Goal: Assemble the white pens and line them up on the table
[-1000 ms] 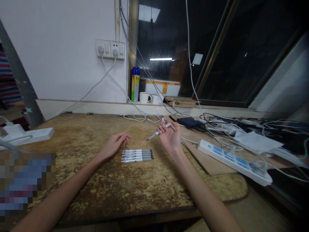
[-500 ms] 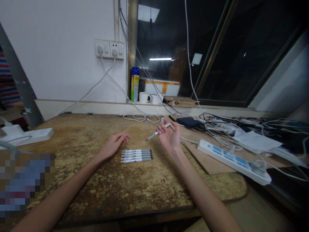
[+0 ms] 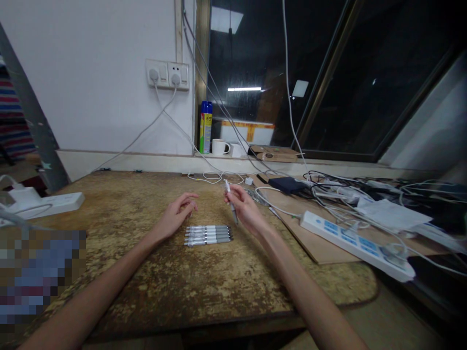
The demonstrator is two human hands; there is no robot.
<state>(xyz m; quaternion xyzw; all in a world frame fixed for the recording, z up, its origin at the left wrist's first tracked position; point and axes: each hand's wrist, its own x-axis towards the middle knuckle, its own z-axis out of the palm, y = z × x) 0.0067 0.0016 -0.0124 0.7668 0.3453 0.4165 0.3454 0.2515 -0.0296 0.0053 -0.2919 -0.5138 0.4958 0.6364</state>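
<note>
My right hand (image 3: 245, 206) pinches a white and grey pen (image 3: 234, 212) above the table. The pen stands nearly upright, its white end up and its grey end pointing down. A row of several matching pens (image 3: 207, 236) lies side by side on the worn wooden table (image 3: 156, 287), clear barrels to the left and grey grips to the right. Just beyond that row on the left, my left hand (image 3: 178, 212) hovers or rests with loosely bent fingers and holds nothing; whether it touches the tabletop I cannot tell.
A white power strip (image 3: 357, 245) lies on a brown board (image 3: 292, 228) to the right, among tangled cables. Behind are a dark box (image 3: 288, 184), a white mug (image 3: 219, 147) and a spray can (image 3: 206, 127). Another power strip (image 3: 58, 201) is at the left.
My right hand has turned over and drawn left, swinging the pen from a slant to nearly upright. My left hand has shifted slightly, its fingers a little more spread. The row of pens stays put.
</note>
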